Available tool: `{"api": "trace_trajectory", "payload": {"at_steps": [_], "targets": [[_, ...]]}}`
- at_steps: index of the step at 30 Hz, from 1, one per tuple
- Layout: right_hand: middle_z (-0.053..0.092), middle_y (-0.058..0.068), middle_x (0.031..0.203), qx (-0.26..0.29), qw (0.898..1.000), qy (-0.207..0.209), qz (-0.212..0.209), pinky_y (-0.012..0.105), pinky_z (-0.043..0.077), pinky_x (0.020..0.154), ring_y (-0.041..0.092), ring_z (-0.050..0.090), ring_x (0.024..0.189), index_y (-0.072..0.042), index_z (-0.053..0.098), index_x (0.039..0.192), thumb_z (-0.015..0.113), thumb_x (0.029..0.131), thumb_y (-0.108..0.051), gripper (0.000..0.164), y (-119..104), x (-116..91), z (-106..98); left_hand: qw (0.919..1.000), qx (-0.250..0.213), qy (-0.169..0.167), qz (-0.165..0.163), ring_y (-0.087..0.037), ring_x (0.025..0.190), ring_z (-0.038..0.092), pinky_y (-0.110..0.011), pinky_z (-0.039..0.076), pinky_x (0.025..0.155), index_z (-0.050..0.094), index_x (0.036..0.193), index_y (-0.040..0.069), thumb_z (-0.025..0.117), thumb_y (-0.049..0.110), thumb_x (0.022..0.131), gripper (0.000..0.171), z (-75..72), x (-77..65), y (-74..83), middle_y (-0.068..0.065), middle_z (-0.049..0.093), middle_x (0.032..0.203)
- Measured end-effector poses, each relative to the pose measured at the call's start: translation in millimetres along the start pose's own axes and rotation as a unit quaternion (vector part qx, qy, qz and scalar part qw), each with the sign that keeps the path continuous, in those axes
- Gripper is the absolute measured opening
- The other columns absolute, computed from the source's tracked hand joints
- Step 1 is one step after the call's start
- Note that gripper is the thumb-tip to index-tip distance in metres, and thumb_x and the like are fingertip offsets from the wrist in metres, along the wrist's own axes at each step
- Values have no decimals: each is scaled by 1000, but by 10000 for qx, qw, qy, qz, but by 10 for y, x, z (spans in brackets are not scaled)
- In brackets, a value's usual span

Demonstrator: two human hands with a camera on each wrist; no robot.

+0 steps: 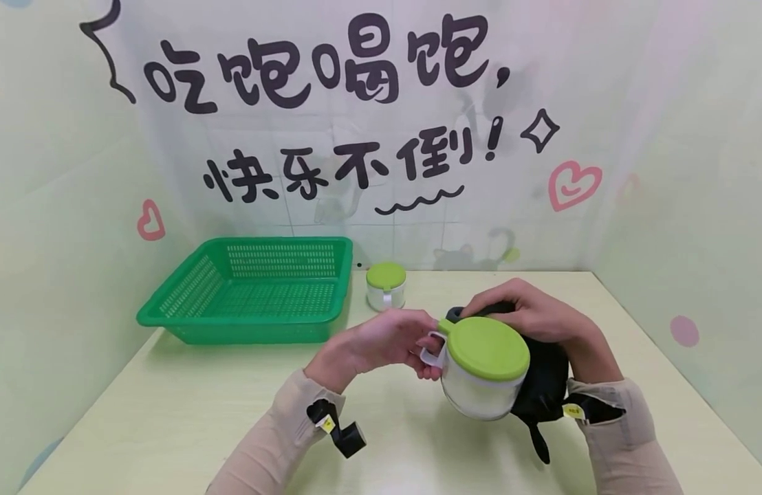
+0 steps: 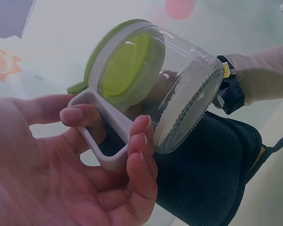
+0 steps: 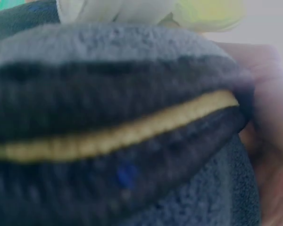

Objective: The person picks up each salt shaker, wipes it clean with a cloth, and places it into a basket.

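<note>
My left hand (image 1: pixel 390 340) holds a clear glass seasoning jar (image 1: pixel 480 395) by its white handle (image 2: pixel 118 162), fingers curled through and around it. The jar has a light green lid (image 1: pixel 489 348), closed, and is tilted in the air above the table. My right hand (image 1: pixel 532 313) grips a dark fleecy cloth (image 1: pixel 545 381) with black edging, just behind the jar. A thin loop (image 1: pixel 539 443) hangs from the cloth. In the left wrist view the cloth (image 2: pixel 203 169) lies under the jar's ridged base. A pale yellow strip (image 3: pixel 118 141) shows between its black edges.
At the back left of the table (image 1: pixel 232 412) stands a green plastic basket (image 1: pixel 245 330) with perforated sides. Right of it is a second jar (image 1: pixel 386 295) with a green lid. Printed wall sheets (image 1: pixel 666 206) enclose the back and sides.
</note>
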State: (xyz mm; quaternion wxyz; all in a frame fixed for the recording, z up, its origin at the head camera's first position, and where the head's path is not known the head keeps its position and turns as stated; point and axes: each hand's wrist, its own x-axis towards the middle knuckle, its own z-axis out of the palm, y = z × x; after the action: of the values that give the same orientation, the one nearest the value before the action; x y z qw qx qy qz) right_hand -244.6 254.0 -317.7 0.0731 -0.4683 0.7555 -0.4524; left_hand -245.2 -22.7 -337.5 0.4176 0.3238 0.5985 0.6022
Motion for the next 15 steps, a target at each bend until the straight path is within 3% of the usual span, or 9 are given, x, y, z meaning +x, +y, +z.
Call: {"api": "trace_trajectory", "payload": {"at_steps": [5,15], "targets": [[77,5,108,69,9997,-137,-189,27,57,91,17,72,99,-5,76,116,60,95,10,30,36,12,-8,10000,41,-2,-19,-21,80,61,-33,50,78,34,72,10,38,31,101,36,11,24,-17,-2,52,74],[78,4,107,48,9997,-62,241,28,56,93,18,73,100,-10,77,116,62,97,5,28,-34,-6,-26,9999,90,69,-3,-20,80,62,-33,50,77,32,72,6,38,30,102,39,22,39,-12,-3,58,76]]}}
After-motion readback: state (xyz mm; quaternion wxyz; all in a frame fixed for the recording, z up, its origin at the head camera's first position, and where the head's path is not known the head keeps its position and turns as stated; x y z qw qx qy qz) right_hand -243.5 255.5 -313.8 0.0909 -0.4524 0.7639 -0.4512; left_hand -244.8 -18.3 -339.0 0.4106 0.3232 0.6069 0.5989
